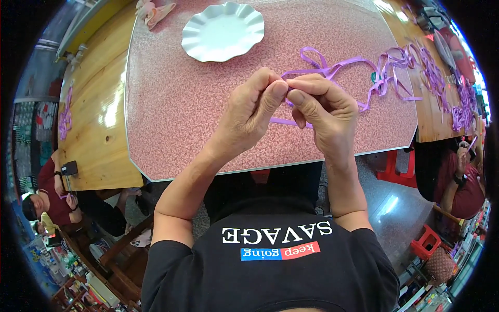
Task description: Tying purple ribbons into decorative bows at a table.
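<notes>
Over the pink speckled tabletop my two hands meet fingertip to fingertip. My left hand [253, 112] is closed, its thumb and forefinger pinching a bit of purple ribbon. Right beside it, my right hand [325, 112] pinches the same ribbon between thumb and fingers. Little of the pinched spot shows, as the fingers cover it. From the hands the purple ribbon [353, 61] runs in loose loops across the table to the right. A short straight length also shows below the fingers, between the hands.
A white plate with a wavy rim [222, 32] stands toward the far side. Wooden tables flank the pink one, with purple ribbon heaps [461, 106] at right and a ribbon bundle [66, 114] at left. Seated people work on both sides. Red stools [426, 242] stand at right.
</notes>
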`<state>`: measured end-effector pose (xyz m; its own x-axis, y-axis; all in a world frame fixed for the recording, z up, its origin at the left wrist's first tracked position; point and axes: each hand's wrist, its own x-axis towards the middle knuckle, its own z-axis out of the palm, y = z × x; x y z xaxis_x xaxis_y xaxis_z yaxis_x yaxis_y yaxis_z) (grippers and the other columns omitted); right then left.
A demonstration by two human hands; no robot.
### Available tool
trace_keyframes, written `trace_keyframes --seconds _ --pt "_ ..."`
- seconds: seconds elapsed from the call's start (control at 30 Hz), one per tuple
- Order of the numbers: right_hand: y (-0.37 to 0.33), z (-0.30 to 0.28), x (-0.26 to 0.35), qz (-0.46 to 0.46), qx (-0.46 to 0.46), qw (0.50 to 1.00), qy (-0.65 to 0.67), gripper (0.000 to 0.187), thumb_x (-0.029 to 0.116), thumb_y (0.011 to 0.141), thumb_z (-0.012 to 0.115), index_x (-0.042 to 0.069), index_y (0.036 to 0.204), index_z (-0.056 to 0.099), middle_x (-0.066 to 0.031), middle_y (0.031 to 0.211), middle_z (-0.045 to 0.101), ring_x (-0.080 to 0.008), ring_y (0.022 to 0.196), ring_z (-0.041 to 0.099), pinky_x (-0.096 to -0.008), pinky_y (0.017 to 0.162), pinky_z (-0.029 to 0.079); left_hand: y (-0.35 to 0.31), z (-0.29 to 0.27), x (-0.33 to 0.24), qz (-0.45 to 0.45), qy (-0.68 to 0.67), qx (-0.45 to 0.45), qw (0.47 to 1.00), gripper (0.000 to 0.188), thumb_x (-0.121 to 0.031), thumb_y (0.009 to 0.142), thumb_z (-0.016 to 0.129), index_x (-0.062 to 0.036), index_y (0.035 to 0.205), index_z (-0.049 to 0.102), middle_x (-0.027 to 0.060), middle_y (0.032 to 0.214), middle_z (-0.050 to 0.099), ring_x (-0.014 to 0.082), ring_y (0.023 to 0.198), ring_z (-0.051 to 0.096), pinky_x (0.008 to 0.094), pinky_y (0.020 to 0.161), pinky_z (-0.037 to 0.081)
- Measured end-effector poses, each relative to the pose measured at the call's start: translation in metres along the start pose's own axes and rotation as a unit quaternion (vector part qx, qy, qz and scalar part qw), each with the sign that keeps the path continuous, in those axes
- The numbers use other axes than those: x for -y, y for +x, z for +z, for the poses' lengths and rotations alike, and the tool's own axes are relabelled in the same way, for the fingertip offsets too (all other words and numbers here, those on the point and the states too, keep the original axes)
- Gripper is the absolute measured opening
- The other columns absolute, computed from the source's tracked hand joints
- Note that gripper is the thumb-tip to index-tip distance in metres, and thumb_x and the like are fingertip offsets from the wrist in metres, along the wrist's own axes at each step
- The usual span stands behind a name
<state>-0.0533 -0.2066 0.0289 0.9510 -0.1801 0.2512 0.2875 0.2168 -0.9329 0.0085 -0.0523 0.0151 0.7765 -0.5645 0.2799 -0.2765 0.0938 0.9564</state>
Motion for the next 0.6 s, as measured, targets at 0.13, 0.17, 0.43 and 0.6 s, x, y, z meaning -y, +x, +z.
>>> trace_keyframes --seconds 0.13,0.17,0.43,0.6 --pt "-0.0004 0.0023 0.0035 0.043 -0.002 0.998 0.042 0.013 0.002 0.087 0.069 -0.003 0.1 0.068 -0.0104 0.094 0.066 -0.0087 0.063 0.056 -0.0203 0.049 0.042 -0.0022 0.005 -0.0033 0.039 0.011 -0.012 0.999 0.025 -0.024 0.104 0.048 -0.001 0.097 0.055 0.0041 0.078 0.053 0.0097 0.07 0.05 0.0262 0.06 0.042" --pt "-0.0006 0.0024 0.0049 0.056 -0.003 0.997 0.05 0.013 0.002 0.088 0.068 -0.003 0.1 0.068 -0.0104 0.093 0.066 -0.0087 0.063 0.056 -0.0203 0.048 0.042 -0.002 0.0065 -0.0048 0.062 0.017 -0.026 0.998 0.024 -0.022 0.104 0.046 -0.0007 0.096 0.054 0.0046 0.079 0.053 0.0109 0.071 0.05 0.027 0.061 0.043" --pt "-0.0007 0.0032 0.003 0.034 0.019 0.998 0.049 0.012 0.004 0.089 0.068 -0.003 0.099 0.068 -0.0109 0.089 0.066 -0.0077 0.061 0.053 -0.0201 0.048 0.042 -0.0032 0.0064 -0.0035 0.074 -0.005 -0.032 0.997 0.025 -0.02 0.104 0.046 -0.0003 0.091 0.054 0.005 0.077 0.052 0.0119 0.069 0.05 0.0278 0.061 0.043" --pt "-0.0026 0.0016 0.0042 0.082 0.009 0.994 0.067 0.013 0.006 0.09 0.067 -0.004 0.099 0.068 -0.0095 0.083 0.066 -0.0051 0.054 0.048 -0.0199 0.045 0.04 -0.0017 0.0024 -0.0013 0.097 0.051 -0.04 0.993 0.022 -0.018 0.102 0.049 -0.0006 0.089 0.054 0.0063 0.073 0.05 0.0147 0.062 0.048 0.0299 0.056 0.041"
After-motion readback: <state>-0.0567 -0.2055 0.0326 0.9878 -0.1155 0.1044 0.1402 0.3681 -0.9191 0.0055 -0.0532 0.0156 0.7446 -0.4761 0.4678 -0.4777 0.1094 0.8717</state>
